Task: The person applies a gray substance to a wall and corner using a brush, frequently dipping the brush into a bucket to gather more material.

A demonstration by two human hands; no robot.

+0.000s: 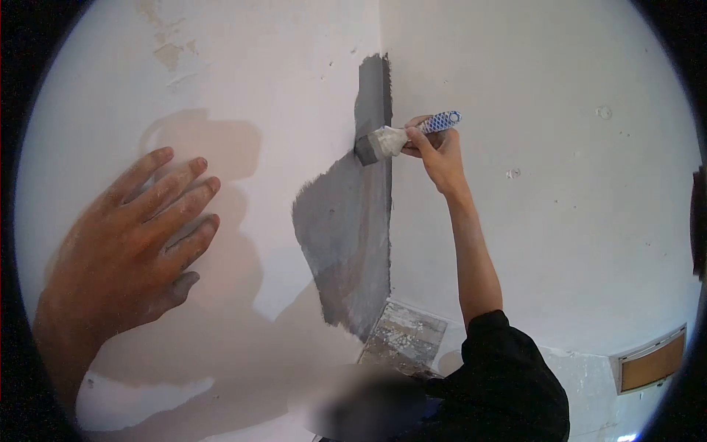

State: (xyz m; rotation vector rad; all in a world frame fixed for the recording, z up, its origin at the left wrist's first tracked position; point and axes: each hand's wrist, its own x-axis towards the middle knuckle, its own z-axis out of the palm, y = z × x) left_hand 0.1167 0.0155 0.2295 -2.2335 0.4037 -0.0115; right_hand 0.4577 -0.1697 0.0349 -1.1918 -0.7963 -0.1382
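My left hand [132, 239] is at the left, close to the view, back of the hand showing and fingers spread, with nothing held. Whether it touches the pale wall [280, 88] cannot be told. Farther off, near the wall corner, my right hand [440, 153] is closed on a brush [390, 141], around the neck and the blue-and-white handle. The brush's dark bristles meet a grey coated patch [342, 228], at its left edge. This patch runs down the left wall beside the corner, narrow at the top and wider lower down.
A wall [560, 184] with small marks stands right of the corner. Below the corner lies a panel-like surface [405, 335] spattered with white. A brown framed panel [653, 362] shows at the lower right. Shadows fall across the left wall. A blurred dark shape [379, 405] covers the bottom centre.
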